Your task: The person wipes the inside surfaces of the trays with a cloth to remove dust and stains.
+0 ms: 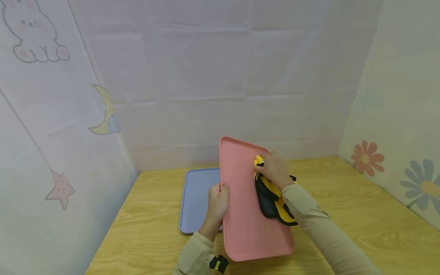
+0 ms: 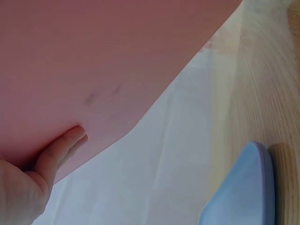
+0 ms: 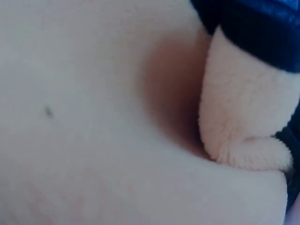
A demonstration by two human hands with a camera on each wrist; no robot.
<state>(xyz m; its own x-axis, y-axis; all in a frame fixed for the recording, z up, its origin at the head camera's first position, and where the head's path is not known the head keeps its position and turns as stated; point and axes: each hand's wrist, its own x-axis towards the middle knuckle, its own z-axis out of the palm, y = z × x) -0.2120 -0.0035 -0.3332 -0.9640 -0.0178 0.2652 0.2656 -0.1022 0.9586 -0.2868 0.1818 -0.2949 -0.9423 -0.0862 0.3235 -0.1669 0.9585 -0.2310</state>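
A pink tray (image 1: 240, 221) is held up at a steep tilt, its long side rising away from the table. My left hand (image 1: 218, 202) grips its left edge, thumb on the inner face; in the left wrist view the fingers (image 2: 63, 147) press against the tray's underside. Over the tray's right side, my right hand (image 1: 275, 168) pinches the yellow upper end of a black-and-yellow plush toy (image 1: 268, 202), whose dark-edged flaps hang down across the tray. Fuzzy plush with dark trim (image 3: 248, 103) fills the right of the right wrist view.
A blue tray (image 1: 197, 202) lies flat on the wooden table (image 1: 148, 221), partly hidden behind the pink one. Pale printed cloth walls (image 1: 192, 76) enclose the table at the back and both sides.
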